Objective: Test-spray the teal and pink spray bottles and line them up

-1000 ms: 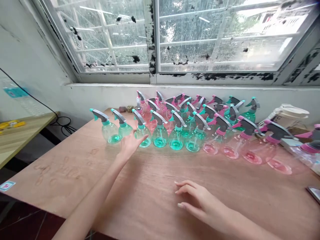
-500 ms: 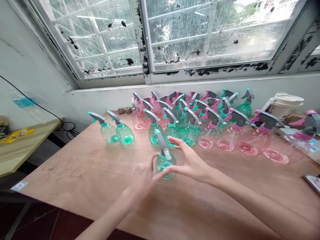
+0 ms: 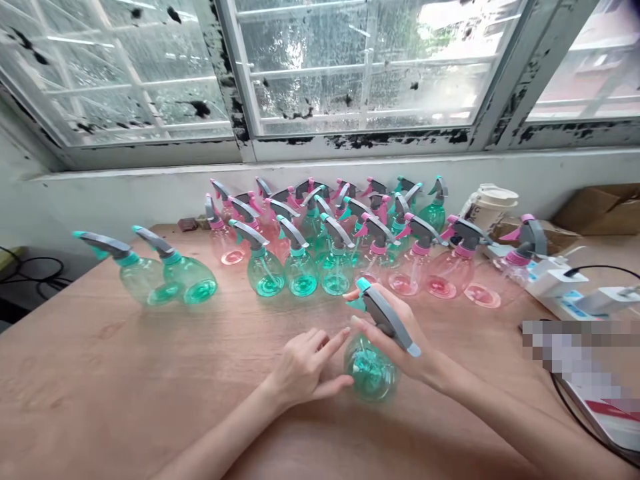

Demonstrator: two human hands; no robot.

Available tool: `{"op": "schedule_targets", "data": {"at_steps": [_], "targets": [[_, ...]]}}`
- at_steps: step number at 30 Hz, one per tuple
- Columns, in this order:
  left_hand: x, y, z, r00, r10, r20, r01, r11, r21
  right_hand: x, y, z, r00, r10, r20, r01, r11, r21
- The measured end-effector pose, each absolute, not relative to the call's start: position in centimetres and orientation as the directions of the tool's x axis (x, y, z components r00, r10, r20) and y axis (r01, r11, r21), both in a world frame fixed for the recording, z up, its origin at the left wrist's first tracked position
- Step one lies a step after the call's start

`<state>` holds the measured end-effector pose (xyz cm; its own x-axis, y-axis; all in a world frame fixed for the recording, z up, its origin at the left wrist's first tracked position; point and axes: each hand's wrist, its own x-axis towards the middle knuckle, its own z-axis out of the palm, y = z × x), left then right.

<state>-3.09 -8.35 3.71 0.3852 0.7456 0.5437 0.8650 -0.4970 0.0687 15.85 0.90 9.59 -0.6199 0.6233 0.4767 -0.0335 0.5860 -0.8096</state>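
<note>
A teal spray bottle (image 3: 371, 372) with a grey trigger head stands on the wooden table (image 3: 150, 387) in front of me. My right hand (image 3: 400, 337) is closed round its neck, under the trigger. My left hand (image 3: 305, 370) rests beside the bottle's round body, thumb and a finger touching it, the other fingers loose. Behind, a crowd of teal spray bottles (image 3: 300, 267) and pink spray bottles (image 3: 440, 273) stands in rows by the wall. Two teal bottles (image 3: 170, 280) stand apart at the left.
A stack of paper cups (image 3: 487, 207) and a cardboard box (image 3: 600, 207) sit at the back right. A white power strip (image 3: 570, 293) with a black cable lies at the right, near a blurred flat object (image 3: 575, 353). A window runs along the wall.
The teal bottle has come out of the row toward me and to the right. My right hand has closed round its neck, and my left hand has slid down to its body.
</note>
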Motion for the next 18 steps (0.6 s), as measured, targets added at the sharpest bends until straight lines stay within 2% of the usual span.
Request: {"op": "schedule_targets", "data": {"at_steps": [3,9,18], "targets": [[-4.5,-7.3,3.0,0.338,0.761,0.554,0.864,-0.484,0.139,15.8,1.2,9.5,-0.642,0.566,0.517,-0.084,0.619,-0.781],[-4.8,-6.4,2.7,0.092,0.833,0.545,0.883,-0.321,0.342,14.1,2.1,9.8,-0.664,0.493,0.562,-0.122,0.670,-0.732],[-5.1,-6.3,1.6,0.042,0.903,0.427,0.927,-0.194,0.321,13.0,3.6,9.8,-0.655,0.382,0.652,-0.085,0.821,-0.565]]}}
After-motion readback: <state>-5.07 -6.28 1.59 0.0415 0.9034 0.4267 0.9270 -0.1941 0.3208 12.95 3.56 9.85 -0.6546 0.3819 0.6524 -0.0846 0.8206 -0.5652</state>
